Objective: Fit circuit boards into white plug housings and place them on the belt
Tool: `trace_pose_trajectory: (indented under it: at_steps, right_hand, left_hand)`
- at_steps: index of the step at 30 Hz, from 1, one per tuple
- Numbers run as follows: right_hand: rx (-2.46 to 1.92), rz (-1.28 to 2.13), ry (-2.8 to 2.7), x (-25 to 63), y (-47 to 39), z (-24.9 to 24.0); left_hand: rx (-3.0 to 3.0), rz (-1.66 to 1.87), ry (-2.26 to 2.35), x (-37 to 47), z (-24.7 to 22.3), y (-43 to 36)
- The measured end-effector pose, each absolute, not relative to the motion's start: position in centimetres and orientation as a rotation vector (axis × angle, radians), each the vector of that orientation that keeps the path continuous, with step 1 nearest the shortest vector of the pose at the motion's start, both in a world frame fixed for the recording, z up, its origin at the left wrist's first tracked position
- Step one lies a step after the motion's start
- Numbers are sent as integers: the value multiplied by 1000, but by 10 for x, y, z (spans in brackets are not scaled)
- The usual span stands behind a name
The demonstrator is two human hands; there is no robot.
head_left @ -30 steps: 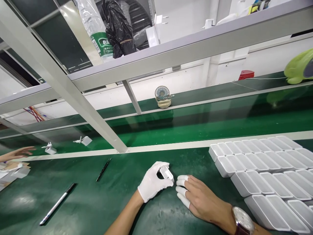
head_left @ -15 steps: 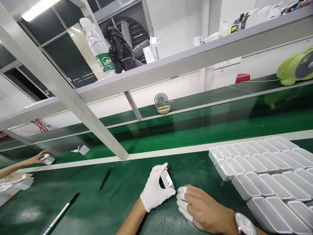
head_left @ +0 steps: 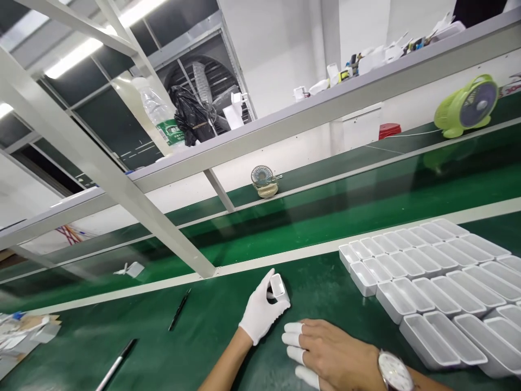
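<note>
My left hand (head_left: 262,312), in a white glove, is closed around a small white plastic housing (head_left: 278,287) with its open end facing up. To its right, my right hand (head_left: 319,350) lies low over the green mat with white covers on its fingertips; nothing shows in it, and the fingers are slightly spread. A watch (head_left: 394,370) is on the right wrist. Rows of white rectangular housings (head_left: 435,296) stand close together at the right, beyond my right hand.
On the green mat (head_left: 195,347) lie a black pen (head_left: 179,309) and a silver marker (head_left: 116,365). A box of white parts (head_left: 28,339) sits at the far left. A white plug part (head_left: 134,269) rests on the belt. A slanted metal post (head_left: 163,233) rises behind.
The view has shifted. My right hand has moved slightly down and its fingers look more spread. The other person's hand at the far left is out of view.
</note>
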State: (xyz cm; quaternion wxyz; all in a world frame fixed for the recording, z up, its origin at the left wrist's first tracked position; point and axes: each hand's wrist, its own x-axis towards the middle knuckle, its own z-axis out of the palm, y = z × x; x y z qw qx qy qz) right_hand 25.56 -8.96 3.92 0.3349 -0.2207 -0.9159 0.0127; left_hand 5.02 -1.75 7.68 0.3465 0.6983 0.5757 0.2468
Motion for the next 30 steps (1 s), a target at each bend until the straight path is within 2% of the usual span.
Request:
trace_pose_trajectory:
  at_steps: [8, 15, 19, 24, 30]
  right_hand:
    - [-541, -208, -2428, 225, -80, 8]
    - [-534, -325, -2346, 210, -79, -27]
    - [-565, -267, -2329, 214, -88, -29]
    - [-611, -183, -2313, 227, -96, -7]
    - [-638, 89, -2367, 237, -93, 2]
  left_hand:
    - [1912, 451, 1439, 54, 86, -5]
    - [1865, 495, 1422, 56, 81, 0]
    - [1859, 515, 1415, 57, 79, 2]
    - [1811, 521, 1437, 59, 75, 1]
    - [1785, 554, 1452, 59, 74, -1]
